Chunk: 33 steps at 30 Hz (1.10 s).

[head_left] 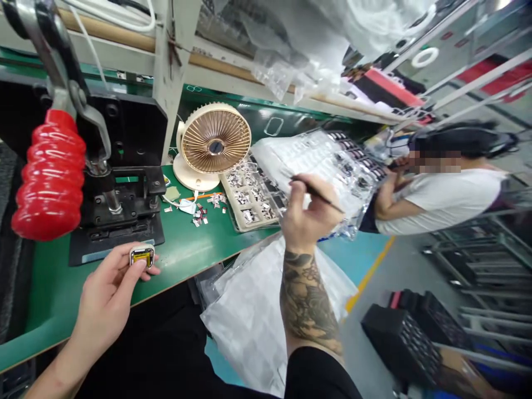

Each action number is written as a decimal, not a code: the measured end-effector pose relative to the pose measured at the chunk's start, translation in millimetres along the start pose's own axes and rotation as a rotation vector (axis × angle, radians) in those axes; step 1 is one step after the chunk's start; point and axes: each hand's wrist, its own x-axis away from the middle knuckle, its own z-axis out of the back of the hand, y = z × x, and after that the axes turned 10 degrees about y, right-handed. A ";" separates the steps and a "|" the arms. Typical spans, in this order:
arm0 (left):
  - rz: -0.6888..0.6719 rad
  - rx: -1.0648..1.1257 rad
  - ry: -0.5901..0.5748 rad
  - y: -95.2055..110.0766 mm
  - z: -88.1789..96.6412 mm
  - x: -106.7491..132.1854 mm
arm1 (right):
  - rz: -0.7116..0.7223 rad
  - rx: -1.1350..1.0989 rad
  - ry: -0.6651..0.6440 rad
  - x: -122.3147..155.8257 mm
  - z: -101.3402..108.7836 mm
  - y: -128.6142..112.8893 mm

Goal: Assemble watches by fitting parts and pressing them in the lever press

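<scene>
A hand press with a red grip (50,177) is standing on the green bench (54,302). Next to it, the left hand (103,293) is gripping a small square part with a yellow centre (142,256) between thumb and fingers. Loose pieces (201,210) are lying near a tray (249,197) that is holding many metal parts, while the right hand (310,213) is pinching a slim dark pen (318,194). No writing is readable.
</scene>
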 end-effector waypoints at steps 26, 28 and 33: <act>-0.014 -0.093 -0.007 -10.1 6.0 4.4 | 0.017 0.786 -0.570 -6.6 -12.6 61.8; -0.011 -0.055 -0.012 -11.3 5.8 4.1 | 0.021 0.796 -0.558 -8.3 -18.6 62.2; 0.004 0.039 0.023 -7.3 2.1 4.9 | 0.004 0.768 -0.472 -6.0 -16.1 63.5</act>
